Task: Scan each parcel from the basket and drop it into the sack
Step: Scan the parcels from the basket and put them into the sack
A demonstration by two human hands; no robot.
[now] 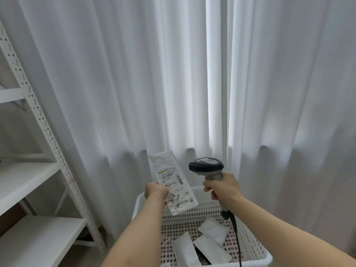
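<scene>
My left hand (156,190) grips a long white parcel (171,180) by its left edge and holds it up above the basket, label facing me. My right hand (223,188) grips the handle of a grey barcode scanner (206,166), whose head sits just right of the parcel, apart from it. Its black cable (237,239) hangs down into the white perforated basket (256,245). Three more white parcels (211,247) lie on the basket floor. No sack is in view.
White curtains (173,74) fill the background right behind the basket. A white metal shelving unit (38,170) stands on the left, its shelves bare.
</scene>
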